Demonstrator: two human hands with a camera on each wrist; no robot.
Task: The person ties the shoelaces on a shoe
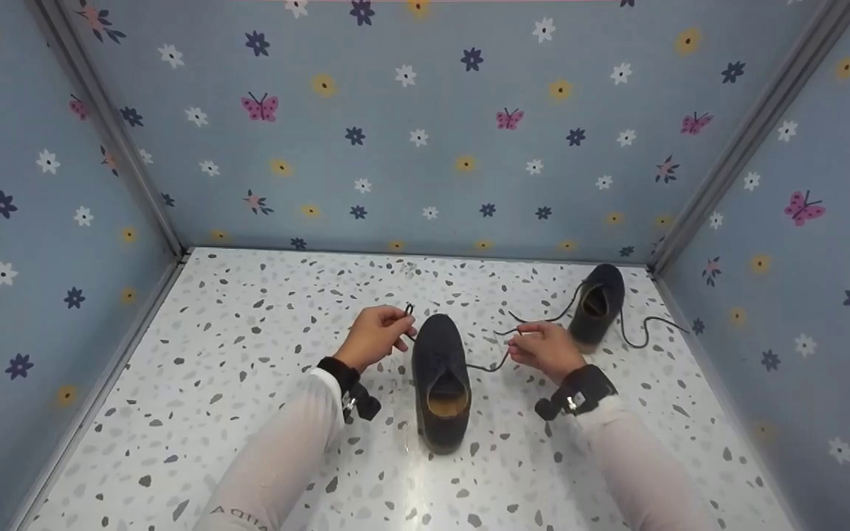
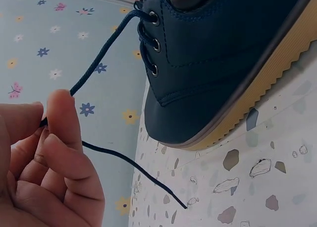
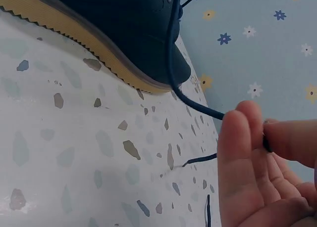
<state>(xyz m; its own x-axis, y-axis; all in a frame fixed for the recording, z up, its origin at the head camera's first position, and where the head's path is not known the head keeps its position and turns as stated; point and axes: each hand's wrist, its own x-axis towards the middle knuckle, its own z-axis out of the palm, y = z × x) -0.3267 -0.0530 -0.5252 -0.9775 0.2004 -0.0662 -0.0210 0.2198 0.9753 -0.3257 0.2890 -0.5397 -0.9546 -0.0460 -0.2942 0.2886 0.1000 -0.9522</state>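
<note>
A dark blue lace-up shoe (image 1: pixel 440 346) with a tan ridged sole stands upright on the speckled surface, its toe toward the back wall. On its left, my left hand (image 1: pixel 379 335) pinches one shoelace (image 2: pixel 106 49) between thumb and fingers. The lace runs from the top eyelet to the fingertips, and its loose end hangs below them. On the other side, my right hand (image 1: pixel 547 348) pinches the second shoelace (image 3: pixel 198 107) between thumb and fingertips. That lace sags between shoe and hand, with its tip sticking out past the fingers.
A second dark shoe (image 1: pixel 597 306) stands at the back right, its untied laces (image 1: pixel 635 343) spread to both sides. Blue panels (image 1: pixel 425 162) with flowers and butterflies enclose the white speckled surface (image 1: pixel 248 295) at the back, left and right.
</note>
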